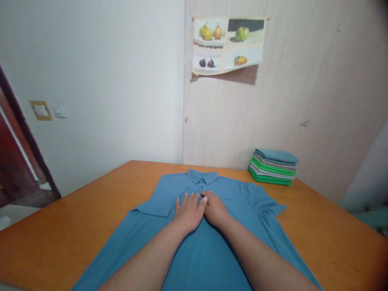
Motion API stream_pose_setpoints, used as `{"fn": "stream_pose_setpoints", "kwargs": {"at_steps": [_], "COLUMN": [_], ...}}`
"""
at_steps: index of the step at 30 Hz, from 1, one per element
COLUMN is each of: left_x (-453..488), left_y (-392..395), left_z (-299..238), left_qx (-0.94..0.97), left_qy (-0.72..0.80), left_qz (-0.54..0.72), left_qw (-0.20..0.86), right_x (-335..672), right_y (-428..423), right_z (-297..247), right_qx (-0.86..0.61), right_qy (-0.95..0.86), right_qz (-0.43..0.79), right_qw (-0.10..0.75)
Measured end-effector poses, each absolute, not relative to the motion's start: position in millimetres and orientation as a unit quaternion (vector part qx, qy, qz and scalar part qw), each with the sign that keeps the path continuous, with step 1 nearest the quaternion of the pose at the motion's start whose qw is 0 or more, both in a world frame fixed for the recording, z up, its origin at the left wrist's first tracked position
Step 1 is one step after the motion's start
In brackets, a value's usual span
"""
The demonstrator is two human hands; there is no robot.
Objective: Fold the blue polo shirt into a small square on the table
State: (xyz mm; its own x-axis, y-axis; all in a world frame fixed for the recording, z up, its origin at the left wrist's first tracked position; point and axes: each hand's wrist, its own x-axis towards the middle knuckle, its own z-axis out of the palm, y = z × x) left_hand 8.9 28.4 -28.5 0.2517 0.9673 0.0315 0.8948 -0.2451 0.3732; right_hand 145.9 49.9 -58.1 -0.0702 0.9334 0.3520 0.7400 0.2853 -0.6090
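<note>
A blue polo shirt (200, 250) lies spread front side up, its collar at the far end. My left hand (189, 211) rests flat on the chest beside the button placket, fingers spread. Just right of it, my right hand (215, 208) has its fingers bent and drawn together at the placket; they seem to grip the cloth there, though the fingertips are partly hidden. My left thumb touches the right hand's fingers. On the left, the short sleeve (165, 198) is turned inward over the chest. The right sleeve (266, 200) sticks outward, rumpled.
The shirt is on an orange-brown wooden table (87, 214). At the back right corner stands a stack of folded clothes (273, 167) in blue, green and grey. A wall rises behind the table, with a fruit poster (226, 48) and light switches (41, 110) on it.
</note>
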Motion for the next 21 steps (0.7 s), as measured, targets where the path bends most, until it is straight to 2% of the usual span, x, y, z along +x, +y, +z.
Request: {"fn": "stream_pose_setpoints", "kwargs": {"at_steps": [11,21], "left_x": [10.0,10.9], "left_y": [26.6,29.5], "left_z": [-40.1,-41.8], "left_qx": [0.848,0.848], "left_qy": [0.521,0.522], "left_qz": [0.078,0.076], "left_qw": [0.055,0.051], "right_x": [162.5,183.5], "right_y": [65.1,59.9], "right_z": [-54.9,-40.0], "right_qx": [-0.614,-0.613], "right_qy": [-0.592,-0.564], "right_qz": [0.204,0.250], "right_qw": [0.481,0.494]}}
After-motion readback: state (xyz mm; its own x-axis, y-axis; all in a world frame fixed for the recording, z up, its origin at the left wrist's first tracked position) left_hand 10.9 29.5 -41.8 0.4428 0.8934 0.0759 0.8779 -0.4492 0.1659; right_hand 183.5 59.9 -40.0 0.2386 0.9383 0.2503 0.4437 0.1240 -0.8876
